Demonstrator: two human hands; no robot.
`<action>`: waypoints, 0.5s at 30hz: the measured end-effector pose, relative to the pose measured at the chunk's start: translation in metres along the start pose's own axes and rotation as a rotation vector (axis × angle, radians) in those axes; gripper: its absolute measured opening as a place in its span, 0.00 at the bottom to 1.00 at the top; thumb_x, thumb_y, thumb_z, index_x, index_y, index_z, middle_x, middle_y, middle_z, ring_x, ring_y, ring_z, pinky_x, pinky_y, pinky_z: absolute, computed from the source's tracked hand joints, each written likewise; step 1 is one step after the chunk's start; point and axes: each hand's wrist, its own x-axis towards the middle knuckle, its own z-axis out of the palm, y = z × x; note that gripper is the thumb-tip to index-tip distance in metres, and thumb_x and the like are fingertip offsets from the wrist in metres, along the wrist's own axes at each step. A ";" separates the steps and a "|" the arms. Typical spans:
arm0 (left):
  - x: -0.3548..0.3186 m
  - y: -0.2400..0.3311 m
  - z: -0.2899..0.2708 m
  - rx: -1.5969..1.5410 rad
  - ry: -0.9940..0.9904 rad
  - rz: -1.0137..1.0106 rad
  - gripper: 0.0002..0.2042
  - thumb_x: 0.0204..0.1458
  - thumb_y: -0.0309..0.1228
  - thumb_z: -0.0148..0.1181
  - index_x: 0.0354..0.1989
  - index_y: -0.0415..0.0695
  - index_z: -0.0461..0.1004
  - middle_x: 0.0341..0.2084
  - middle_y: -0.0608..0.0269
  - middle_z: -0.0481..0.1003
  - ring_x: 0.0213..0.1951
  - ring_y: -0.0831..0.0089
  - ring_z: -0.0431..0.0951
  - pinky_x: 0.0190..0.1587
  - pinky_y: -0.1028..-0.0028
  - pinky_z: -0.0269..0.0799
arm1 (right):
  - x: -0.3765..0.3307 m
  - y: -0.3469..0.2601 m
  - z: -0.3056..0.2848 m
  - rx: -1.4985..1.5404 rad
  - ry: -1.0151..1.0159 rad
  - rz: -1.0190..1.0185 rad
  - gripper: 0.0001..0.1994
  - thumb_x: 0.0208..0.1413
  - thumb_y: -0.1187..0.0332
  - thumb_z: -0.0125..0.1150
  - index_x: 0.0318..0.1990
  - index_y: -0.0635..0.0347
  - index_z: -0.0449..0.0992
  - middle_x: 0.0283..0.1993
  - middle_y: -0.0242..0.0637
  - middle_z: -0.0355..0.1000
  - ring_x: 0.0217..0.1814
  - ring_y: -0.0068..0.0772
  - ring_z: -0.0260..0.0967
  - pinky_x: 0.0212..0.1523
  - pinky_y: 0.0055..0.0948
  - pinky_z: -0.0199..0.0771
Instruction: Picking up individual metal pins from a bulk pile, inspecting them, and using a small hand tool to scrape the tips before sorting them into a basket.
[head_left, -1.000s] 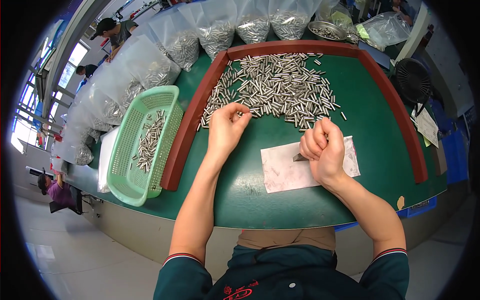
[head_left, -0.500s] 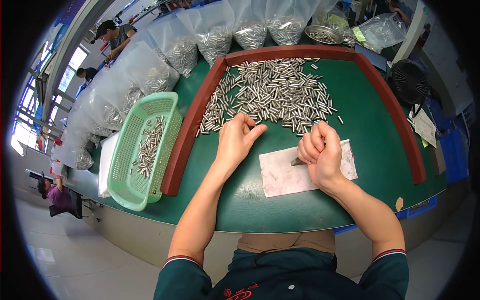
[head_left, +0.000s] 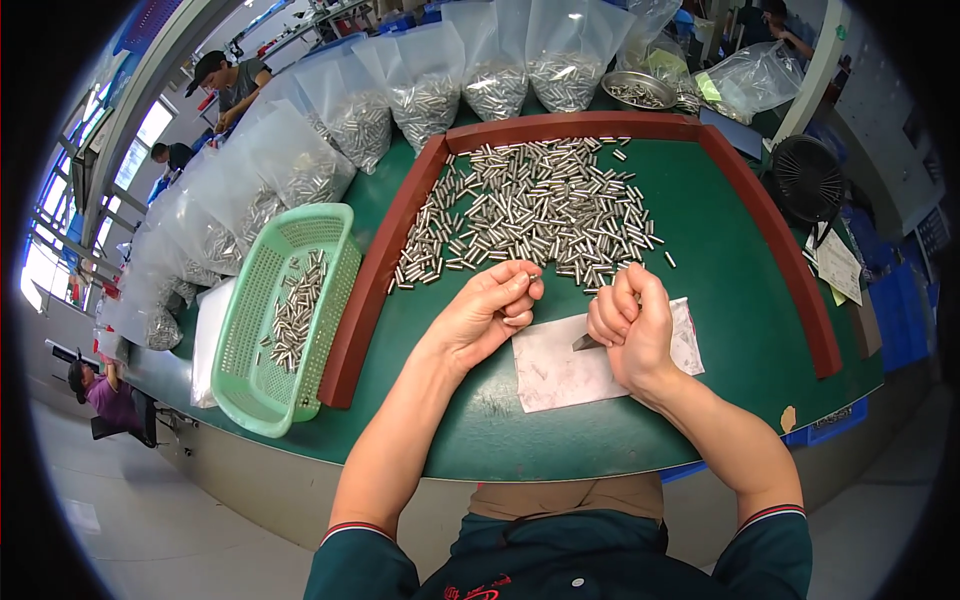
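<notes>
The left hand (head_left: 487, 312) pinches one small silver metal pin (head_left: 531, 279) just below the pile of pins (head_left: 530, 215), ready for checking. The right hand (head_left: 630, 325), closed, grips a dark blade (head_left: 586, 342) over white paper (head_left: 560, 368).

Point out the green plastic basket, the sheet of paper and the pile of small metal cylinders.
green plastic basket (head_left: 322, 215): head view, on its far rim.
sheet of paper (head_left: 560, 370): head view, on its bare middle, left of the right hand.
pile of small metal cylinders (head_left: 535, 205): head view, on the middle of the heap.
</notes>
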 end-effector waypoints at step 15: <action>-0.001 0.000 0.005 -0.009 0.034 -0.041 0.09 0.54 0.33 0.48 0.36 0.40 0.66 0.16 0.68 0.62 0.16 0.85 0.55 0.20 0.84 0.51 | 0.001 0.000 -0.001 0.005 -0.007 -0.005 0.21 0.57 0.62 0.34 0.11 0.52 0.48 0.07 0.27 0.44 0.08 0.18 0.35 0.10 0.21 0.38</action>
